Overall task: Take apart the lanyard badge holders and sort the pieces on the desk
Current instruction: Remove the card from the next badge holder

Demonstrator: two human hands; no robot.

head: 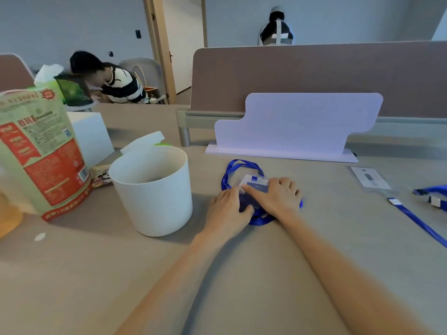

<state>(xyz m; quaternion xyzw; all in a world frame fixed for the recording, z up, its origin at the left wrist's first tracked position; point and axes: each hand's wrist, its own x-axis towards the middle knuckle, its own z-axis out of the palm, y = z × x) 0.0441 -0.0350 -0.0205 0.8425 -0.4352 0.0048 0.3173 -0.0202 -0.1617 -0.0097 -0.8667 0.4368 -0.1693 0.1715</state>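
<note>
A badge holder [254,187] with a dark blue card inside lies on the desk [242,274], its blue lanyard [232,168] looped around and beneath it. My left hand [228,209] grips the holder's left side, thumb on top of it. My right hand [278,197] lies over its right side, one finger stretched across the upper edge and the others curled; its thumb is hidden. Further right lie a clear badge sleeve with a white card [370,180], a loose blue lanyard strap [416,221] and a second blue lanyard end with a clip [433,194].
A white bucket [152,189] stands just left of my hands. Behind it are a printed red-and-green bag [41,153], a white box [93,136] and a small packet [101,178]. A white stand-up board [297,124] and a brown partition [314,73] close off the back. Two people are beyond.
</note>
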